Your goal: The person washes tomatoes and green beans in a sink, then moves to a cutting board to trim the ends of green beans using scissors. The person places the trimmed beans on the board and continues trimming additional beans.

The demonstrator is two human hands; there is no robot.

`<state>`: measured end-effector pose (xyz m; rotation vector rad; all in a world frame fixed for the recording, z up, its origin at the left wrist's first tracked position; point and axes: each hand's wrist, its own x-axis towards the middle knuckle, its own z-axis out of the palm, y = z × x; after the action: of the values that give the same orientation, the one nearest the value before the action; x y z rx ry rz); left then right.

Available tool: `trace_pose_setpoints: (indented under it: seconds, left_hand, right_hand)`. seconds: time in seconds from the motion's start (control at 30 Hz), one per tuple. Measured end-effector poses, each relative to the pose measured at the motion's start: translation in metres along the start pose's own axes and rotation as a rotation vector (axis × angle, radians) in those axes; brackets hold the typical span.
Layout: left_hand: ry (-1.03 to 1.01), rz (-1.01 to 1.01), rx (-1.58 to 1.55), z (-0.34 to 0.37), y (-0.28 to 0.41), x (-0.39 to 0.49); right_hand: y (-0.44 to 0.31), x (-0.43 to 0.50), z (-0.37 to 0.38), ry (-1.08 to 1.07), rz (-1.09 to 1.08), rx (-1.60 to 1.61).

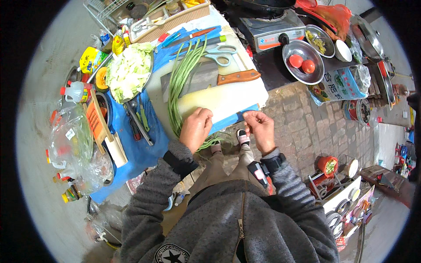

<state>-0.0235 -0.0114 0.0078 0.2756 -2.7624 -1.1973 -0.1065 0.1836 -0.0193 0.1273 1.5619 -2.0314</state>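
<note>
A bunch of long green beans [182,82] lies over a white cutting board [227,98], its lower ends hanging past the front edge. My left hand [196,128] is curled beside the beans at that edge, thumb against the fingers. Right of the board's corner, my right hand [260,128] is in the air with thumb and forefinger pinched together. Whether either hand holds a small piece is too fine to see. Under the beans rests a cleaver, its wooden handle [238,77] pointing right. Light blue scissors [222,54] lie behind it.
Chopped cabbage [130,70] fills a plate at left, near a peeler [143,118]. Knives [197,34] lie behind the board. At right are a gas stove [276,31], a steel bowl [303,75] with two tomatoes [308,66], and a printed bag [338,83]. Bottles [77,93] stand far left.
</note>
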Motion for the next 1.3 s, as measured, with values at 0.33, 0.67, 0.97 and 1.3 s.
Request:
trace_pose_setpoints:
  seconds: [0.33, 0.67, 0.97, 1.3]
  left_hand:
    - [0.098, -0.213, -0.493, 0.017, 0.005, 0.003]
    - [-0.164, 0.412, -0.203, 0.031, 0.065, -0.013]
    - [-0.243, 0.374, -0.257, 0.056, 0.103, -0.002]
    - [0.043, -0.169, -0.023, 0.083, 0.093, 0.043]
  right_hand:
    - [0.028, 0.004, 0.031, 0.177, -0.279, -0.411]
    - [0.015, -0.051, -0.004, -0.054, 0.404, 0.646]
    - [0.019, -0.085, -0.128, 0.263, 0.35, 0.64]
    - [0.052, -0.093, -0.411, 0.773, 0.155, 1.003]
